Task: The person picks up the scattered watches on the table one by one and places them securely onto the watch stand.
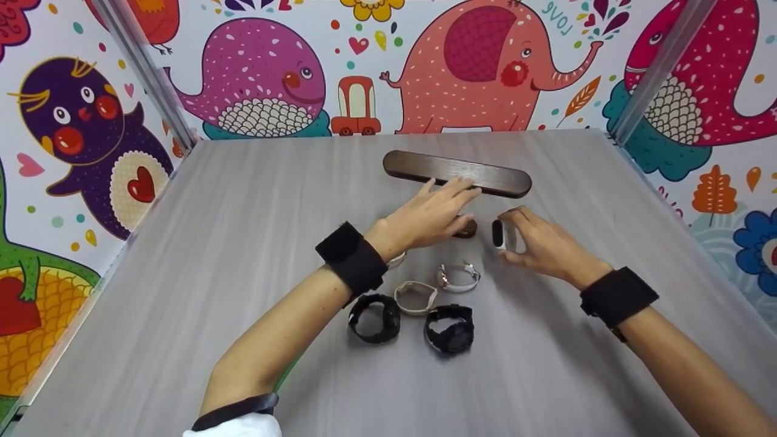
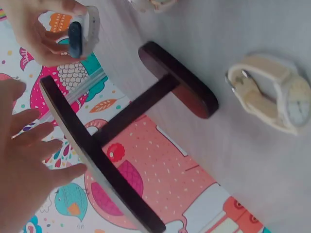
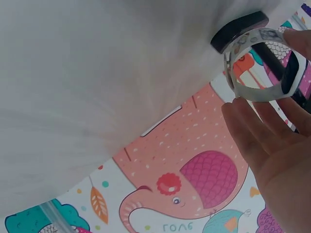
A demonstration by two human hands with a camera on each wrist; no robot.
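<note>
While your right hand [image 1: 543, 246] is pinching the white wristband [image 1: 498, 235], thumb and fingers parted only by its loop, your left hand [image 1: 425, 215] is holding nothing visible, fingers extended; whether they're touching the wooden stand [image 1: 458, 170], I cannot tell. That stand is standing ahead and to the left of the pinch, while the white-strapped watch [image 1: 459, 287] is lying to its left, nearer you. If your pinch is loosening, the loop could be twisting or dropping; if your left fingers are pushing off-centre, the stand could be tipping.
</note>
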